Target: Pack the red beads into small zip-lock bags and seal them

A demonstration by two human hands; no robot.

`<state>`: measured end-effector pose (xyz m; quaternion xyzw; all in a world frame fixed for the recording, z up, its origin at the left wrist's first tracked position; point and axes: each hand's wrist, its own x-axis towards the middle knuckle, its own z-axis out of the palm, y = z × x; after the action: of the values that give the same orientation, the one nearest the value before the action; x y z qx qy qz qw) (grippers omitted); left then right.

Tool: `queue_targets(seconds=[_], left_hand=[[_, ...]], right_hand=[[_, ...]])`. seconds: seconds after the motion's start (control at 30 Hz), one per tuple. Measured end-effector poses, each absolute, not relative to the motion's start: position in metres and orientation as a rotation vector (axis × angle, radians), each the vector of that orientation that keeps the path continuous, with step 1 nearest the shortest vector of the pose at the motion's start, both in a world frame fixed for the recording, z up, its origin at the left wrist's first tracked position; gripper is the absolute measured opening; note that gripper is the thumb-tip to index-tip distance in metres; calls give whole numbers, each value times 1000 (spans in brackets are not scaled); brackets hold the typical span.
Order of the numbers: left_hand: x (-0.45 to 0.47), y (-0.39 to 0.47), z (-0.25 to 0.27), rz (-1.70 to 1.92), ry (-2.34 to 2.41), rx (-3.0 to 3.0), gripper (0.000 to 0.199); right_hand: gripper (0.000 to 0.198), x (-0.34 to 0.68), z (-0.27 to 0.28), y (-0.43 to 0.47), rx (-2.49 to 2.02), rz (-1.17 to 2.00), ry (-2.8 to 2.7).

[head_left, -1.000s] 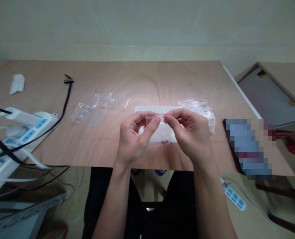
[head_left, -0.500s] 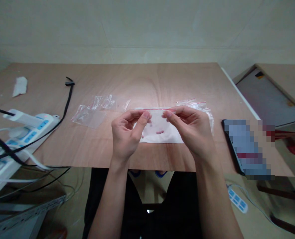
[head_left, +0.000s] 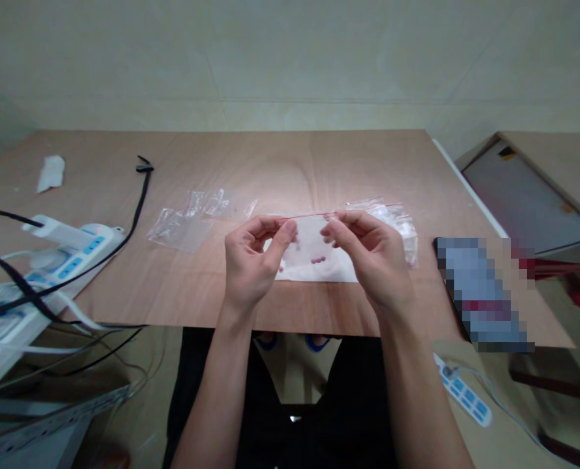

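Observation:
A small clear zip bag (head_left: 312,225) with a red line along its top edge is stretched between my two hands. My left hand (head_left: 255,257) pinches its left top corner between thumb and fingers. At the right top corner, my right hand (head_left: 373,257) is closed on it in the same way. Beneath lies a white sheet (head_left: 314,273), like paper or tissue, flat on the table. Several small dark-red beads (head_left: 318,260) show around the bag's lower part; I cannot tell whether they are inside it or on the sheet.
Empty-looking clear zip bags (head_left: 185,228) lie left of my hands, and a pile of others (head_left: 402,225) at the right. A phone (head_left: 480,293) rests near the table's right edge. A power strip (head_left: 82,260) with cables and a scrap of paper (head_left: 51,173) are at the left.
The view has shifted slightly. The red top line of the bag now tilts up a little toward my right hand. Both hands keep their pinch.

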<state>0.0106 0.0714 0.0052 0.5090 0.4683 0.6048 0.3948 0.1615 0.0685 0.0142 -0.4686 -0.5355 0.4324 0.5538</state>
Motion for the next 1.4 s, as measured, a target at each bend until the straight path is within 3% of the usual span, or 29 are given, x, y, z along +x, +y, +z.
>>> queue_targets(seconds=[0.1,0.7,1.4], left_hand=[[12,70,7,1545,1151,1311,27],[21,49,12,1440,1057,1335,20],[22,42,4,1476,1067,1295,20]], right_hand=[[27,158,13,66,-1088,1148,-1257],[20,154,15,40,-1100,1015,-1153],[31,148,14,37,-1115,1031,-1215]])
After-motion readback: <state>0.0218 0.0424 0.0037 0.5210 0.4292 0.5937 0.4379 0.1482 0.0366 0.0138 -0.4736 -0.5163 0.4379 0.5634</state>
